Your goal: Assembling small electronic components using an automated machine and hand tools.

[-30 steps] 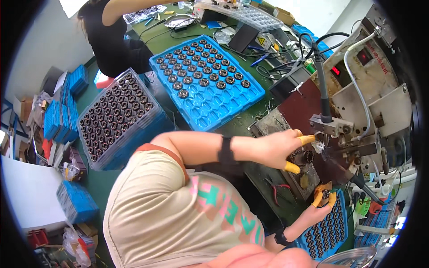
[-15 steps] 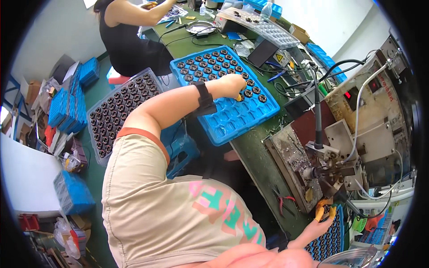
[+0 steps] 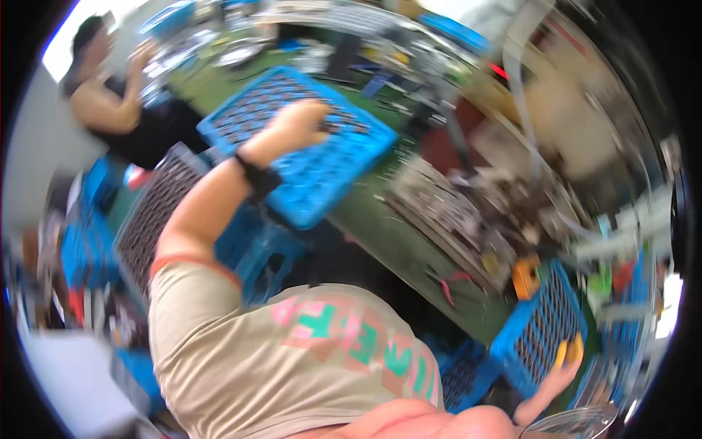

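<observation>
My left hand is over a blue tray on the green bench, among its dark round parts. Motion blur smears its fingers, so I cannot tell whether it holds a part. The nearer pockets of that tray hold no parts. On the right, my right hand, with yellow covers on its fingertips, is at the edge of a second blue tray full of similar dark parts. Its thumb and a finger look apart, with nothing visible between them.
A blurred bench machine stands between the trays. Red-handled pliers lie before it, and an orange object sits beside the right tray. Another full tray is at left, near a seated person.
My view has swung, shifting the scene leftward. My right hand has left the machine's corner, where it held a dark part, for the right tray. My left hand remains over its tray.
</observation>
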`<state>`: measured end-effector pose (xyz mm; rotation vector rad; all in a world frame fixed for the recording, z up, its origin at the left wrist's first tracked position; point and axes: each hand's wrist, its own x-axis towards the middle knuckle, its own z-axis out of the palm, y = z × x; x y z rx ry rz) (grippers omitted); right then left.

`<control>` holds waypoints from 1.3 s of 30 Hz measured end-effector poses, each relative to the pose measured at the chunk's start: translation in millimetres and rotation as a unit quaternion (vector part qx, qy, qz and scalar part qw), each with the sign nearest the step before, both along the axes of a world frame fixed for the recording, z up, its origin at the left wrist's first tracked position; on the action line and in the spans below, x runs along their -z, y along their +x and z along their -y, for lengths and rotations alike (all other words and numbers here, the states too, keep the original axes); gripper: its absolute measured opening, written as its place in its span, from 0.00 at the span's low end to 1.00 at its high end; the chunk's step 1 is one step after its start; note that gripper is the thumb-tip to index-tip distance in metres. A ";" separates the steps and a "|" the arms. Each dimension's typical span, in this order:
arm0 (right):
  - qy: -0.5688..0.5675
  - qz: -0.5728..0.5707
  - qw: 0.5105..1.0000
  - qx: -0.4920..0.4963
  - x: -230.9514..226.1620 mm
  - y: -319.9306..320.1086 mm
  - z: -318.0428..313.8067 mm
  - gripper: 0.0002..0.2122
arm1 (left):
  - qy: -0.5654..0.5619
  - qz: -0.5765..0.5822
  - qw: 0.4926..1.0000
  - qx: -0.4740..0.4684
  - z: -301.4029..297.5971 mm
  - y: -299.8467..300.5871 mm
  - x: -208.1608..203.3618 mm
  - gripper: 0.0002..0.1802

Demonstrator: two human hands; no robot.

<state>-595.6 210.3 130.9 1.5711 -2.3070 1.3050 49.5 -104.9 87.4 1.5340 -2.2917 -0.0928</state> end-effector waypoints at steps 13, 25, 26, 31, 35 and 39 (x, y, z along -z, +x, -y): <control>0.255 -0.136 0.927 0.239 20.2 -203.5 -50.8 0.16 | 0.099 -0.368 0.924 -0.019 -58.2 11.9 35.1 0.25; 0.282 -0.209 0.916 0.194 45.7 -228.9 12.5 0.18 | 0.088 -0.362 0.927 -0.038 -96.5 -16.3 22.4 0.26; 0.271 -0.207 0.925 0.167 43.2 -225.1 11.3 0.17 | 0.087 -0.362 0.928 -0.036 -98.9 -18.1 22.1 0.26; 0.178 -0.219 0.959 0.016 40.0 -253.5 -16.8 0.15 | 0.070 -0.320 0.941 -0.081 -110.4 -53.5 7.9 0.25; 0.156 -0.262 0.952 0.012 26.2 -215.6 -30.3 0.13 | 0.008 -0.300 0.954 -0.009 -104.2 -81.9 5.5 0.23; 0.132 -0.180 0.975 0.013 -24.8 -46.9 6.7 0.12 | 0.042 -0.316 0.948 0.023 -103.5 -93.7 11.9 0.21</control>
